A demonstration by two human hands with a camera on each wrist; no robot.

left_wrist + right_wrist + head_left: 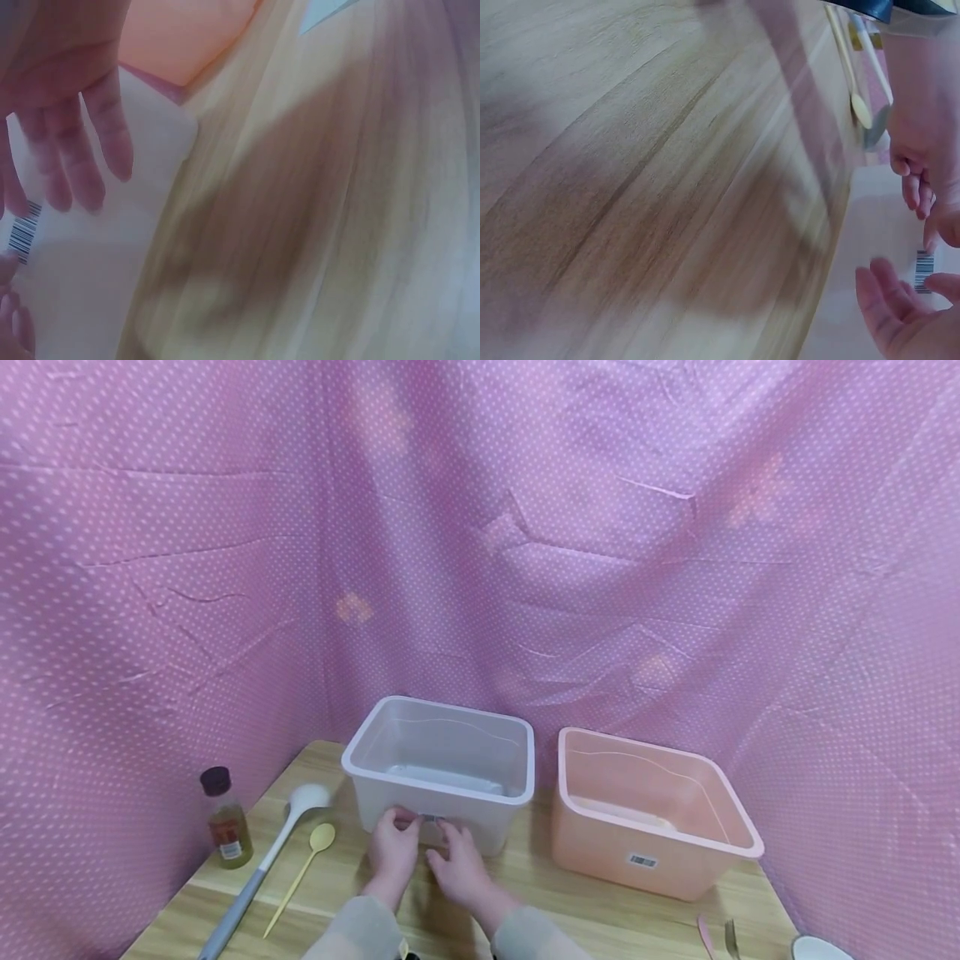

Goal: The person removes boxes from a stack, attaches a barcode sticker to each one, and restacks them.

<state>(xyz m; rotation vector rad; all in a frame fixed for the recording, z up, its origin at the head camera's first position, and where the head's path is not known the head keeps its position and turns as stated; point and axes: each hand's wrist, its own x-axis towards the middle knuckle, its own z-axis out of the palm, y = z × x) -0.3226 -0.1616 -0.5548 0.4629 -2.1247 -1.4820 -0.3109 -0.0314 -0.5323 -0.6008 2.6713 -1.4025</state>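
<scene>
A white-grey plastic bin (442, 787) stands at the back with a barcode label (431, 818) on its front wall. My left hand (395, 850) touches the wall at the label's left end, fingertips against the plastic. At the label's right end is my right hand (461, 864), its thumb at the barcode (924, 271) in the right wrist view. The right hand's fingers (79, 161) extend loosely in front of the bin in the left wrist view. Only some fingertips of the left hand (15, 319) show there. Neither hand grips the bin.
An orange bin (630, 852) stands to the right. On the left are a bottle (228, 831), a white ladle with a grey handle (273, 852) and a yellow spoon (321, 837). A pink utensil (705, 935), a fork (731, 937) and a white bowl (817, 948) lie front right.
</scene>
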